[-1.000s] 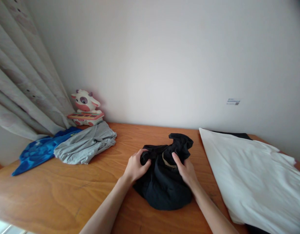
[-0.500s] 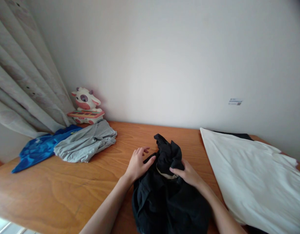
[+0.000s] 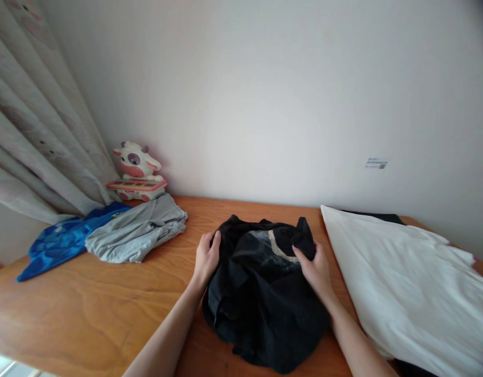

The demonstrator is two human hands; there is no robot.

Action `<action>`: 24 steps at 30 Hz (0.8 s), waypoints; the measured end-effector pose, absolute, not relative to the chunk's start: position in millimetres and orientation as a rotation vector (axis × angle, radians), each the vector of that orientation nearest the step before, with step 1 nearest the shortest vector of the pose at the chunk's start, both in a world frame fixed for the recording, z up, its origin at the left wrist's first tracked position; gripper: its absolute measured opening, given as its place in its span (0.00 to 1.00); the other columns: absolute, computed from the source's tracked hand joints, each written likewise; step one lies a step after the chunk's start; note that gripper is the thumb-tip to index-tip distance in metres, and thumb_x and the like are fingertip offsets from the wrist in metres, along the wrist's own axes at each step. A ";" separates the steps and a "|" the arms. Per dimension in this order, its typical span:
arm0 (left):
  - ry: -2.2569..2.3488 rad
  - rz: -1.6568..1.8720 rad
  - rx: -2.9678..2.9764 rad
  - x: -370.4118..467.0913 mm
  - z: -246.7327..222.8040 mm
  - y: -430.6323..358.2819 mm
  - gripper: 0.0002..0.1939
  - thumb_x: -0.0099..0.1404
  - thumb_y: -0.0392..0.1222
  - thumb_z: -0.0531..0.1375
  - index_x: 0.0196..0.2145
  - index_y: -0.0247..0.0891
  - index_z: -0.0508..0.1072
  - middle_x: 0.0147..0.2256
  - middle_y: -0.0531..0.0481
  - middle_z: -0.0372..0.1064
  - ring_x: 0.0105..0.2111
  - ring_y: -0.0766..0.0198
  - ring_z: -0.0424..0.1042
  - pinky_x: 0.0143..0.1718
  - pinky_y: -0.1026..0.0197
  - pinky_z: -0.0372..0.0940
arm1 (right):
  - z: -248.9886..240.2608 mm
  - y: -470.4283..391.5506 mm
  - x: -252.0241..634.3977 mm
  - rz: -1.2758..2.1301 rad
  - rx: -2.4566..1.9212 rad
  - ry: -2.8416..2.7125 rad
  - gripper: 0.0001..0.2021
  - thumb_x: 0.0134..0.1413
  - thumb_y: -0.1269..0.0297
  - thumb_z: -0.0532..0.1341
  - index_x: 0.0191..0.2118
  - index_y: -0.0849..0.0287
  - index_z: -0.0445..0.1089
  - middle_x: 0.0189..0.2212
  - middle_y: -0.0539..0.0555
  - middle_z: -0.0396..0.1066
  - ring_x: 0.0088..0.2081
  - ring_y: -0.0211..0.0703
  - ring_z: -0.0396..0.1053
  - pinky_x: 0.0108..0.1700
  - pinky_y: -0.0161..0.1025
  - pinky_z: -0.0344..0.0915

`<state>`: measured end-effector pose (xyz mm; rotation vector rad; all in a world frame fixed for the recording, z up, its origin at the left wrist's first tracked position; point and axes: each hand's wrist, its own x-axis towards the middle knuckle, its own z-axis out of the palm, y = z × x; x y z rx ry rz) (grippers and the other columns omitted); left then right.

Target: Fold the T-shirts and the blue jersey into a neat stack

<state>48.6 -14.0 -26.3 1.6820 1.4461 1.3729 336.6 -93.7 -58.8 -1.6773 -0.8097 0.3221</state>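
Note:
A crumpled black garment [image 3: 261, 298] lies on the wooden table in front of me, its upper edge spread between my hands. A pale strip and a greyish patch show near its top; I cannot tell which kind of garment it is. My left hand [image 3: 207, 255] is closed on the upper left edge, with the thumb on top and the other fingers partly hidden. At the upper right, my right hand [image 3: 315, 266] grips a bunched fold between thumb and fingers, just beyond the pale strip.
On the right a white garment [image 3: 406, 277] lies flat over a dark one [image 3: 377, 217]. To the left are a grey garment [image 3: 139, 233] and a blue garment [image 3: 64, 241]. A cow-shaped toy keyboard [image 3: 137, 173] stands by the curtain [image 3: 37, 125]. The wall [image 3: 241, 104] rises behind the table [image 3: 88, 309].
My left hand has closed on the garment's left edge, and my hands have moved apart. The bunched black cloth has been spread wider, showing more of the pale strip and greyish patch.

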 end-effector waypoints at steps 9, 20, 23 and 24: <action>1.441 1.423 1.296 31.6 -12.7 -3.8 0.13 0.59 0.50 0.57 0.23 0.42 0.74 0.28 0.46 0.78 0.40 0.48 0.75 0.45 0.54 0.67 | -47.9 -99.0 351.7 0.278 -1.745 -0.673 0.35 0.42 0.35 0.63 0.47 0.62 0.72 0.44 0.67 0.77 0.48 0.65 0.74 0.52 0.55 0.67; 1.655 0.500 2.161 47.3 -17.6 -29.8 0.07 0.64 0.45 0.57 0.36 0.41 0.72 0.34 0.41 0.79 0.39 0.44 0.78 0.39 0.55 0.64 | -49.3 -98.7 341.5 0.299 -1.798 -0.850 0.30 0.38 0.38 0.66 0.42 0.57 0.70 0.37 0.62 0.79 0.42 0.62 0.76 0.44 0.51 0.70; 1.601 0.597 2.052 51.0 -18.1 -28.7 0.09 0.68 0.44 0.51 0.41 0.41 0.69 0.36 0.41 0.78 0.41 0.47 0.78 0.41 0.55 0.64 | -49.7 -98.4 341.6 0.329 -1.740 -0.853 0.29 0.39 0.39 0.66 0.42 0.58 0.72 0.37 0.61 0.79 0.43 0.61 0.76 0.46 0.51 0.70; 1.584 0.720 1.947 50.9 -17.6 -26.9 0.09 0.68 0.45 0.50 0.41 0.41 0.67 0.37 0.41 0.77 0.41 0.48 0.77 0.42 0.55 0.65 | -49.7 -98.4 342.7 0.340 -1.711 -0.829 0.29 0.40 0.39 0.66 0.42 0.57 0.73 0.39 0.61 0.79 0.45 0.60 0.76 0.48 0.50 0.70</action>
